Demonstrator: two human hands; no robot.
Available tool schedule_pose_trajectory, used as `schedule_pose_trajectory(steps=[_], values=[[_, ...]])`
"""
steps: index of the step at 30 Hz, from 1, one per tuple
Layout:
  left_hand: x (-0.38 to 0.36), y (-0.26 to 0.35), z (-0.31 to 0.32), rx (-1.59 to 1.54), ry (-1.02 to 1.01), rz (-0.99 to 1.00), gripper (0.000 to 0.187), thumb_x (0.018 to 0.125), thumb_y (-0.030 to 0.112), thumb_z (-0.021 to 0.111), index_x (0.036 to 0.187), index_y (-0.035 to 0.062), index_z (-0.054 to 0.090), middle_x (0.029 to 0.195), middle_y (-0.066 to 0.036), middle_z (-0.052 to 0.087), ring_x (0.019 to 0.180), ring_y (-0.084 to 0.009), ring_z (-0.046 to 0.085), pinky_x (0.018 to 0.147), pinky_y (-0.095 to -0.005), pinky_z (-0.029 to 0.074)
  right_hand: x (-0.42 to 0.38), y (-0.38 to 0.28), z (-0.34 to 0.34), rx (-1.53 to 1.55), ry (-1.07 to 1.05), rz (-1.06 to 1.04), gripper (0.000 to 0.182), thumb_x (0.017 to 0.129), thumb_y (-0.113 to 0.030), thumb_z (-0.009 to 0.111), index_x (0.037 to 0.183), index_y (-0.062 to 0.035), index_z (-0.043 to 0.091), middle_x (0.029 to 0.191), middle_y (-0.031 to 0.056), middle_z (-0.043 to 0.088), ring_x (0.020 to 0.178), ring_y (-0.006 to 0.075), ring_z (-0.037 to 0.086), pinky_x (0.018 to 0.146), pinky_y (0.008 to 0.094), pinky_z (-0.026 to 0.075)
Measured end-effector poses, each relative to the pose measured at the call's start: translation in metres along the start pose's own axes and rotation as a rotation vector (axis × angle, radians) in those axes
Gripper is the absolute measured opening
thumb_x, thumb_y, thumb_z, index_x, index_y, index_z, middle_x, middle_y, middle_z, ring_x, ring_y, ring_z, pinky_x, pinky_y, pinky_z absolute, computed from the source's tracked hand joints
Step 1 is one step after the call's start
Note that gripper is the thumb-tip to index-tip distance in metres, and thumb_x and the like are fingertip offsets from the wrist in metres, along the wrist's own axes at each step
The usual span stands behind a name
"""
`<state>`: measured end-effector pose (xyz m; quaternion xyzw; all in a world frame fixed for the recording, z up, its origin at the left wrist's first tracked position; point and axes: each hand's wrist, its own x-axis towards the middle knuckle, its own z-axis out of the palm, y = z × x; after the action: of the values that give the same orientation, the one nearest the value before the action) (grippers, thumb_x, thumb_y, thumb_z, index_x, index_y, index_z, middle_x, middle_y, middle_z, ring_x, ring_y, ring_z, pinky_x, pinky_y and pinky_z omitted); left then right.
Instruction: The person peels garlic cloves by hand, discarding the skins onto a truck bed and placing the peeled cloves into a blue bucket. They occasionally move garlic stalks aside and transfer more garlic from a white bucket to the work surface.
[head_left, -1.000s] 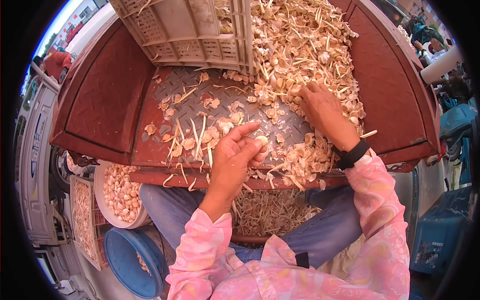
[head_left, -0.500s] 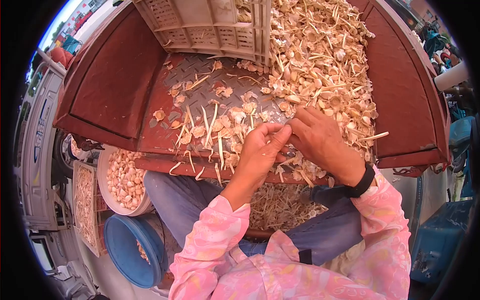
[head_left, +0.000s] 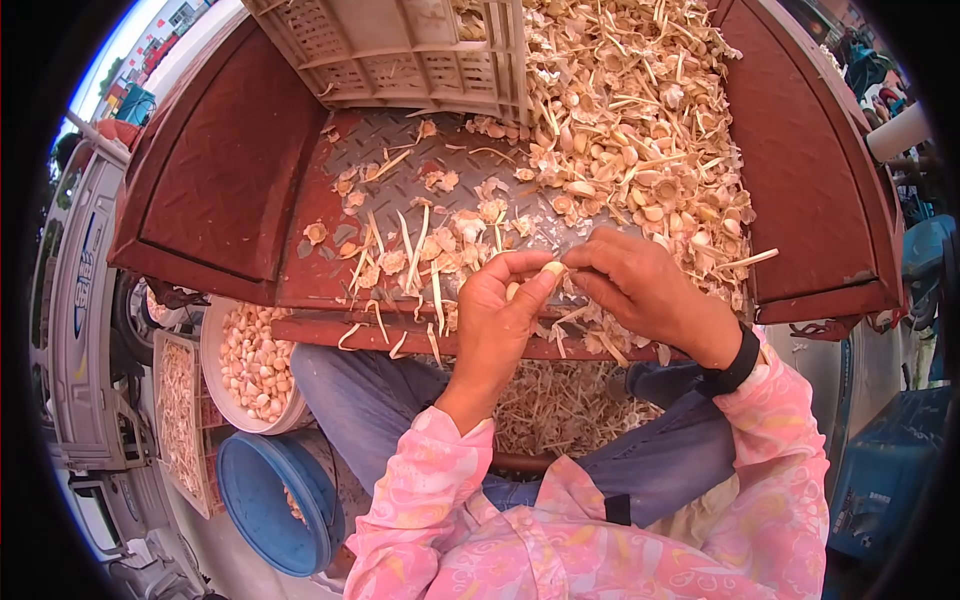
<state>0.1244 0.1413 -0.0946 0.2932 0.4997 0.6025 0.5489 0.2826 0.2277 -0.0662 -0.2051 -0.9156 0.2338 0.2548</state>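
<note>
Between the thumb and forefinger of my left hand [head_left: 507, 300] is a pale garlic clove [head_left: 553, 268]. Another pale piece shows in the curl of the same fingers, partly hidden. My right hand [head_left: 645, 290], with a black band at its wrist, has its fingertips pinched together at the clove's right side. Both hands are just above the front edge of a red metal truck bed [head_left: 390, 325]. Behind them lies a heap of loose garlic cloves and dry skins [head_left: 640, 130]. Garlic stems and skin scraps [head_left: 440, 240] are scattered left of my hands.
A pale plastic crate [head_left: 400, 60] lies tipped at the back of the bed. Down on the left stand a white bucket of cloves [head_left: 205, 355], a blue bucket [head_left: 235, 500] and a crate of garlic bits [head_left: 180, 420]. Garlic waste [head_left: 560, 405] lies between my knees.
The garlic clove now shows at my fingertips, where my hands hid it before. My left hand has shifted slightly left, and my right hand slightly down. The view has tilted a little.
</note>
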Motion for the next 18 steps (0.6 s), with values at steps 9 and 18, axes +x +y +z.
schedule_pose_trajectory(steps=[9,18], values=[[-0.005,-0.007,0.003,0.187,0.016,0.154,0.012,0.084,0.008,0.064,0.093,-0.0004,0.064,0.085,-0.001,0.063,0.076,-0.0053,0.054,0.07,-0.021,0.044,-0.003,-0.015,0.005,-0.143,-0.023,0.102,0.008,0.083,-0.008,0.052,0.088,-0.0032,0.049,0.076,0.0163,0.054,0.071,0.0347,0.056,0.061,0.0424,0.044],[-0.016,0.014,-0.018,-0.314,-0.173,-0.105,0.024,0.092,0.016,0.051,0.11,-0.0012,0.053,0.083,-0.007,0.057,0.064,-0.0082,0.052,0.046,-0.0165,0.04,0.003,0.032,-0.023,-0.393,0.037,0.359,0.014,0.085,-0.018,0.053,0.079,-0.0055,0.056,0.08,0.0155,0.059,0.076,0.0357,0.059,0.064,0.0459,0.046]])
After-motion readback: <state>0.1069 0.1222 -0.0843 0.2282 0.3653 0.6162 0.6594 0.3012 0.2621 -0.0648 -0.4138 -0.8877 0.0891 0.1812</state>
